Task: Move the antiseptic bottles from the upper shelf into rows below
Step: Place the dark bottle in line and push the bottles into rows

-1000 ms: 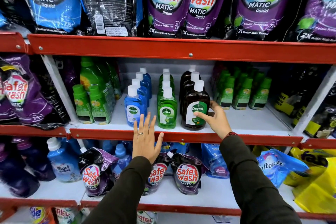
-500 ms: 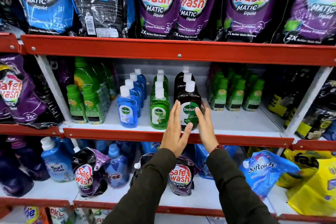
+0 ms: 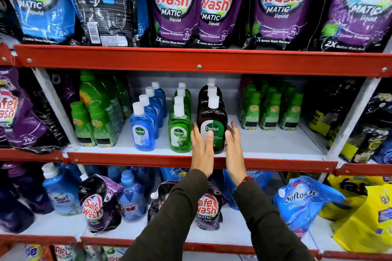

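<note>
Three rows of Dettol antiseptic bottles with white caps run front to back on the middle shelf [image 3: 275, 144]: a blue row [image 3: 141, 131], a green row [image 3: 179, 133] and a taller brown row [image 3: 212, 118]. My left hand [image 3: 202, 150] lies flat against the left front of the foremost brown bottle, its fingers straight and overlapping the label. My right hand [image 3: 233, 150] stands flat along the bottle's right side, fingertips by its shoulder. Neither hand wraps around the bottle, which stands upright at the shelf's front edge.
Small green bottles stand left [image 3: 93, 125] and right [image 3: 271, 112] of the Dettol rows. Safe Wash pouches [image 3: 174, 4] fill the top shelf above a red rail [image 3: 199, 60]. The lower shelf holds pouches [image 3: 99, 203] and blue bottles [image 3: 61, 193]. White shelf shows right of the brown row.
My left hand has swung right, from in front of the blue and green rows to the brown bottle's left side. My right hand has stayed at the bottle's right side.
</note>
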The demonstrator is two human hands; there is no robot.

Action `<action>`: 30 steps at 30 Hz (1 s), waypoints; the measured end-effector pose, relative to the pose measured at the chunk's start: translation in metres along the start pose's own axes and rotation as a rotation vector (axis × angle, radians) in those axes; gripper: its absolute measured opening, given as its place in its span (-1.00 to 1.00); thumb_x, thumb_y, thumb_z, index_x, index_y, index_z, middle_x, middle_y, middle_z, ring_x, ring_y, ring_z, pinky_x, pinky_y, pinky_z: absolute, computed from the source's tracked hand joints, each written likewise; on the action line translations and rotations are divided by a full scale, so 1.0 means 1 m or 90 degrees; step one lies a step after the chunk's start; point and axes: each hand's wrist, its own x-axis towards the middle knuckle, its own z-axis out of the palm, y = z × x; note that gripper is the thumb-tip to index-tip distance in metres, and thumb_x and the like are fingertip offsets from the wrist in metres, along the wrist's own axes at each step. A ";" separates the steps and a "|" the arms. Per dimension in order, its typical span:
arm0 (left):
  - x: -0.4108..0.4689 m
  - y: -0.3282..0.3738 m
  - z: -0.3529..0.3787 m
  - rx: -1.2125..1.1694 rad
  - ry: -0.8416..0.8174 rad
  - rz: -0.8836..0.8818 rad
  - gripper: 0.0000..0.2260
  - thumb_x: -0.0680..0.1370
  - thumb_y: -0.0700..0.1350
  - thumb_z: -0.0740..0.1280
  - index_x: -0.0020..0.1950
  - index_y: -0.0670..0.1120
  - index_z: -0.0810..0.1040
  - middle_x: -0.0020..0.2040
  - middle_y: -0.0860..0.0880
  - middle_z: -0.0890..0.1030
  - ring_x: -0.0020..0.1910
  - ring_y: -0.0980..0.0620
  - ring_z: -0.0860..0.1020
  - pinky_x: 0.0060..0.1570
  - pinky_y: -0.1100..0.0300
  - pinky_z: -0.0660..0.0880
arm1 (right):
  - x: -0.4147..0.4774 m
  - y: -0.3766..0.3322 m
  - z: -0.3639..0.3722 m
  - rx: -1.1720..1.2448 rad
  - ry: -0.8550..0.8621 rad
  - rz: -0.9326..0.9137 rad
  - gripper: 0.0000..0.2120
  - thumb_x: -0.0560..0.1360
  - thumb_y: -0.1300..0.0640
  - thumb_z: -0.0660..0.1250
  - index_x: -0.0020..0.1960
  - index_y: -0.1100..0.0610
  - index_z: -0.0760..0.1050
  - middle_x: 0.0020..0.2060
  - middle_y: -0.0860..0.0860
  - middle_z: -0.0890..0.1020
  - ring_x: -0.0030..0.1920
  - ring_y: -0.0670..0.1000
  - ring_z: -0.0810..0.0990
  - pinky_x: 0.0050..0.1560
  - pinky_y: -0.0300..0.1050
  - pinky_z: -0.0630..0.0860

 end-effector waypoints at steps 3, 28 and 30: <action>0.003 0.000 0.001 -0.004 0.016 -0.019 0.00 0.39 0.50 -0.07 0.69 -0.06 -0.09 0.71 -0.05 -0.03 0.67 0.09 -0.05 0.54 0.24 -0.10 | 0.000 0.005 0.003 -0.011 -0.001 -0.009 -0.42 0.62 -0.22 0.12 0.59 -0.09 0.19 0.58 -0.08 0.31 0.57 -0.07 0.30 0.60 0.11 0.24; -0.004 -0.025 -0.053 0.055 0.260 0.183 -0.50 0.68 0.12 0.04 0.55 -0.08 0.35 0.48 -0.01 0.37 0.50 0.12 0.31 0.49 0.35 0.15 | -0.027 -0.016 0.057 -0.006 0.035 -0.129 -0.60 0.61 -0.20 0.08 0.36 -0.13 0.44 0.35 -0.09 0.54 0.38 -0.11 0.49 0.39 -0.02 0.46; 0.003 -0.021 -0.064 -0.011 0.218 0.107 -0.43 0.67 0.19 0.02 0.63 -0.03 0.22 0.60 0.02 0.23 0.60 0.13 0.17 0.53 0.31 0.05 | -0.030 -0.018 0.075 -0.008 -0.052 -0.072 -0.52 0.62 -0.24 0.05 0.50 -0.15 0.31 0.50 -0.16 0.40 0.52 -0.15 0.34 0.54 -0.03 0.30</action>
